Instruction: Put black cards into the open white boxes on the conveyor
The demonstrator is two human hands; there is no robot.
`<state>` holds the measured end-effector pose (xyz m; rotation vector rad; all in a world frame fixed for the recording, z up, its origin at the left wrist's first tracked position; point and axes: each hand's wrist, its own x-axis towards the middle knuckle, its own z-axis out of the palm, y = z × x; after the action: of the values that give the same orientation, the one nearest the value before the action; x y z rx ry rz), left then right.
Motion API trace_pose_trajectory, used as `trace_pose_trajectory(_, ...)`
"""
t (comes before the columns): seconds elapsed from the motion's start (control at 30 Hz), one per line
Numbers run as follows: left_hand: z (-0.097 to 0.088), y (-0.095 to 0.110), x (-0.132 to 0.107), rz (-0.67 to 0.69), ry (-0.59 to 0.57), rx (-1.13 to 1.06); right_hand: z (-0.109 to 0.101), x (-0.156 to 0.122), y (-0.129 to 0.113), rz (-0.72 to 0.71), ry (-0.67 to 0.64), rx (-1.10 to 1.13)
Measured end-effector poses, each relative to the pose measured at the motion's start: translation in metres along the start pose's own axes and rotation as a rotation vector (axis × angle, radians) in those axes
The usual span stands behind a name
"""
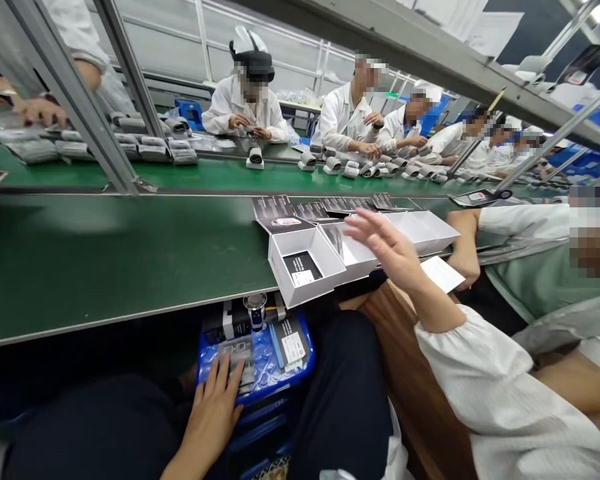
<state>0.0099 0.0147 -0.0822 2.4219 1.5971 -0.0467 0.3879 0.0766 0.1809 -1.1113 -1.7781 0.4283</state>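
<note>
My left hand [213,403] lies with fingers stretched flat on a clear plastic packet [240,353] atop a blue crate [307,373]. Bubble wrap [267,373] and a black card with a white label [291,345] are beside it. My right hand [387,250] is held over the white boxes with its fingers spread, slightly blurred and with nothing visible in it. The nearest open white box [307,287] has a printed black lid folded back and a black labelled piece [303,268] inside. More open boxes [420,230] stand in a row behind it.
A green worktop [130,267] spans the front, its near edge above my knees. A metal post [75,100] rises from it. Several co-workers in white [250,100] sit opposite behind rows of grey wrapped items [170,147]. A neighbour's arm [463,247] is close at right.
</note>
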Motion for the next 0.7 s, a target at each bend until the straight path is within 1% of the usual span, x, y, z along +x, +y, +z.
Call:
trace_pose_trajectory(0.03, -0.005, 0.004, 0.001, -0.001, -0.030, 0.004, 0.004, -0.001, -0.010, -0.021, 0.095, -0.036)
trace_pose_trajectory(0.07, -0.010, 0.006, 0.002, 0.002, -0.047, 0.005, 0.011, -0.004, -0.019, -0.029, 0.130, -0.077)
trace_pose_trajectory(0.1, -0.013, 0.007, 0.003, 0.010, -0.059, 0.003, 0.022, -0.012, -0.026, -0.029, 0.069, -0.109)
trace_pose_trajectory(0.13, -0.016, 0.007, 0.004, 0.022, -0.066, 0.001, 0.037, -0.022, -0.029, -0.029, -0.093, -0.135)
trace_pose_trajectory(0.17, -0.017, 0.007, 0.004, 0.034, -0.070, -0.001, 0.056, -0.036, -0.029, -0.034, -0.329, -0.166)
trace_pose_trajectory(0.2, -0.017, 0.006, 0.004, 0.047, -0.071, -0.004, 0.078, -0.053, -0.024, -0.045, -0.601, -0.207)
trace_pose_trajectory(0.23, -0.016, 0.006, 0.003, 0.060, -0.067, -0.005, 0.102, -0.070, -0.015, -0.059, -0.814, -0.298)
trace_pose_trajectory(0.27, -0.014, 0.005, 0.001, 0.076, -0.060, -0.002, 0.126, -0.087, -0.003, -0.073, -0.907, -0.450)
trace_pose_trajectory(0.3, -0.013, 0.006, -0.002, 0.092, -0.050, 0.005, 0.147, -0.103, 0.010, -0.061, -0.913, -0.597)
trace_pose_trajectory(0.33, -0.012, 0.006, -0.005, 0.107, -0.042, 0.018, 0.166, -0.117, 0.024, -0.072, -0.913, -0.685)
trace_pose_trajectory(0.37, -0.011, 0.008, -0.009, 0.118, -0.038, 0.035, 0.179, -0.127, 0.036, -0.083, -0.892, -0.747)
trace_pose_trajectory(0.4, -0.011, 0.009, -0.013, 0.126, -0.036, 0.053, 0.188, -0.135, 0.045, -0.087, -0.880, -0.767)
trace_pose_trajectory(0.43, -0.011, 0.011, -0.017, 0.132, -0.037, 0.069, 0.192, -0.140, 0.052, -0.086, -0.882, -0.758)
trace_pose_trajectory(0.5, -0.015, 0.014, -0.023, 0.139, -0.037, 0.086, 0.191, -0.144, 0.056, -0.052, -0.893, -0.718)
trace_pose_trajectory(0.6, -0.022, 0.015, -0.026, 0.164, -0.016, 0.078, 0.183, -0.140, 0.054, 0.028, -0.873, -0.671)
trace_pose_trajectory(0.63, -0.024, 0.015, -0.026, 0.185, 0.011, 0.070, 0.181, -0.138, 0.055, 0.055, -0.852, -0.661)
trace_pose_trajectory(0.7, -0.028, 0.016, -0.025, 0.248, 0.103, 0.042, 0.181, -0.133, 0.057, 0.124, -0.810, -0.627)
